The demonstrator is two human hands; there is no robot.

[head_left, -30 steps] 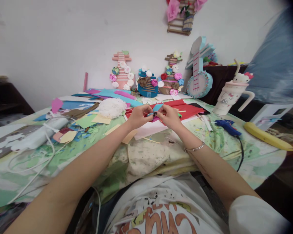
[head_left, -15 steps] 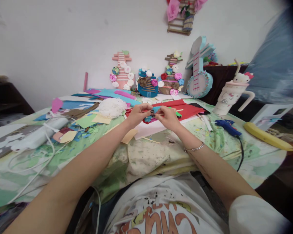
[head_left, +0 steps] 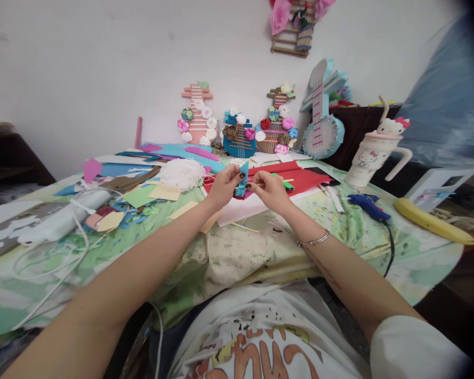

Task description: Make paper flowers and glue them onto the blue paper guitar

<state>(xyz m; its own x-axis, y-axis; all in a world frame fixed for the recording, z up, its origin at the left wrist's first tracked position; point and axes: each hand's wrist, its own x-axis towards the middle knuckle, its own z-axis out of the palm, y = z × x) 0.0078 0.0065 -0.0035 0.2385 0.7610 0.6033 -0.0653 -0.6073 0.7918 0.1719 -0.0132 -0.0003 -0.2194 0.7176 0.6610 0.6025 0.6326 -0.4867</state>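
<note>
My left hand (head_left: 224, 185) is closed in a pinch on a piece of blue crepe paper (head_left: 244, 171), whose pointed end sticks up above the thumb. Just to the right, my right hand (head_left: 270, 189) has its fingertips pressed together close to the paper. What they hold, if anything, is too small to tell. Below the fingers lies crumpled blue paper (head_left: 240, 189). Red paper (head_left: 300, 176) spreads behind the right hand, and a white sheet (head_left: 237, 213) lies under both hands.
A ball of white string (head_left: 181, 175) and paper scraps (head_left: 140, 196) lie to the left, near a white power strip (head_left: 69, 216). On the right are a blue glue gun (head_left: 369, 205), a banana (head_left: 430, 221) and a tumbler (head_left: 373, 158). Decorated paper instruments (head_left: 239, 137) stand along the wall.
The blue paper, stretched between both hands before, now stands upright in my left hand. My right hand has drawn slightly away from it.
</note>
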